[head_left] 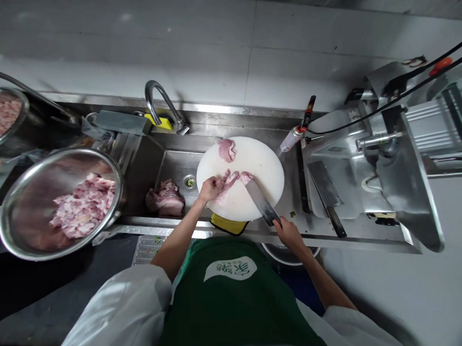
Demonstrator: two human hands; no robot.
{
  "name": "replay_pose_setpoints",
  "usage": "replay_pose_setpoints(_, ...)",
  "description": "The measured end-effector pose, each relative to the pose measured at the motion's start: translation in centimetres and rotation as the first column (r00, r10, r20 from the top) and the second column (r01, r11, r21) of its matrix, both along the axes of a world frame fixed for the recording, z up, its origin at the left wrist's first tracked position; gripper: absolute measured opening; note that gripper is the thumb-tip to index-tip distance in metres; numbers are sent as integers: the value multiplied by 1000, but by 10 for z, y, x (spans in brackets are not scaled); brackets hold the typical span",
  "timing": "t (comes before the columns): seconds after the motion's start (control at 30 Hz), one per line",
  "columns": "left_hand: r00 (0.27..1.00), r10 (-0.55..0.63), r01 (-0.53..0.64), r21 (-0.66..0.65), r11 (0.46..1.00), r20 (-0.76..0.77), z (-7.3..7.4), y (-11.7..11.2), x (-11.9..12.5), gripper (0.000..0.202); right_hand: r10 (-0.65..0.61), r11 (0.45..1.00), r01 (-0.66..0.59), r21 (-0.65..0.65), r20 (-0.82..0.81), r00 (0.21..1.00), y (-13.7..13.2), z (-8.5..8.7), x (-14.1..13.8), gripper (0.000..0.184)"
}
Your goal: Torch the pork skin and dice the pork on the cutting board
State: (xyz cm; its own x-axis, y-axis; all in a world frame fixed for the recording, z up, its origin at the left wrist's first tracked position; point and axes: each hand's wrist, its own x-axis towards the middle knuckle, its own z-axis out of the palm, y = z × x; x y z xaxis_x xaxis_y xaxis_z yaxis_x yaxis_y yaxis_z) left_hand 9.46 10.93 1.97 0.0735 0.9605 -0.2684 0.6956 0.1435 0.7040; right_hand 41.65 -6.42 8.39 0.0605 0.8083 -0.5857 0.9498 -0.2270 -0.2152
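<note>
On a round white cutting board lies a strip of raw meat, with my left hand closed on its left end. My right hand grips the black handle of a cleaver. The cleaver's blade slants up and left across the board, its tip at a small piece of meat beside the strip. Farther back on the board sits another chunk of meat, apart from both hands. A yellow and black cloth sticks out under the board's near edge.
A large piece of meat lies in the sink under a faucet. At left stands a steel bowl of cut meat. To the right are a gas torch, a second cleaver and a metal slicer.
</note>
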Motion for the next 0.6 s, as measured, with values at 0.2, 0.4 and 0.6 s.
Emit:
replay_pose_setpoints(0.2, 954, -68, 55, -50, 997, -293, 6, -29, -9, 42, -4, 1000, 4, -6, -8, 1000, 0, 0, 1, 33)
replay_pose_setpoints(0.4, 905, -44, 92, 94, 991, -422, 3, -55, 26, 18, -10, 1000, 9, -13, -23, 1000, 2, 1, 0, 35)
replay_pose_setpoints(0.6, 996, 31, -21, -116, 993, 84, 12, -23, 12, 15, 8, 1000, -8, -28, 8, 1000, 5, 10, -3, 35)
